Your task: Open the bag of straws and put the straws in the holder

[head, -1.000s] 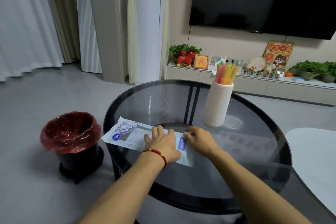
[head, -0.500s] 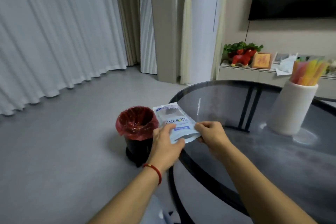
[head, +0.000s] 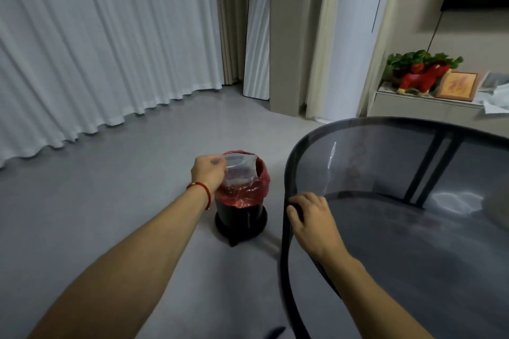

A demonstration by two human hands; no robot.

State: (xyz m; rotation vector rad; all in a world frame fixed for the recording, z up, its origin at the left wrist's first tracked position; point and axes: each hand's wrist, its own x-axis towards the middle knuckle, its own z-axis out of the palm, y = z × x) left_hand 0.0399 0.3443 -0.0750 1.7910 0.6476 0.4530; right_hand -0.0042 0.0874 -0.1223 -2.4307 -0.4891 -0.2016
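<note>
Head view shows the left hand point(head: 207, 172) pinching the empty-looking bag point(head: 240, 170) over the red-lined bin point(head: 242, 195); the right hand point(head: 311, 221) rests loosely curled on the table point(head: 358, 124) rim. Judged the discard step: next, let go. Holder out of view.

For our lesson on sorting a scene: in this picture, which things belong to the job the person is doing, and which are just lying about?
Part of the job:
- empty straw bag, held in the left hand over the bin
- red-lined bin
- glass table, with the right hand on its edge

Just lying about:
- red horse figure
- framed picture
- green plant
- white curtains
</note>
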